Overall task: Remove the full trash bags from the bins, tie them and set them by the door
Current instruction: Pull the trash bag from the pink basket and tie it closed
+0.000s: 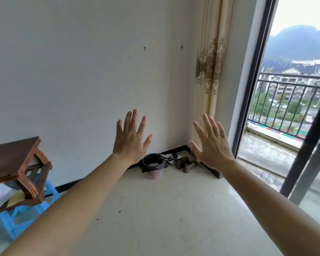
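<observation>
A small pink mesh bin stands on the floor near the far corner, against the white wall. A black trash bag lines it, its edge folded over the rim, with pale waste inside. My left hand is raised in front of me with fingers spread and straight, holding nothing. My right hand is raised the same way, fingers spread, palm away from me. Both hands are well short of the bin, which shows between them.
Several shoes lie in the corner right of the bin, below a beige curtain. A dark-framed sliding balcony door is open at right. A wooden table over a blue plastic stool stands at left. Pale floor tiles stretch ahead.
</observation>
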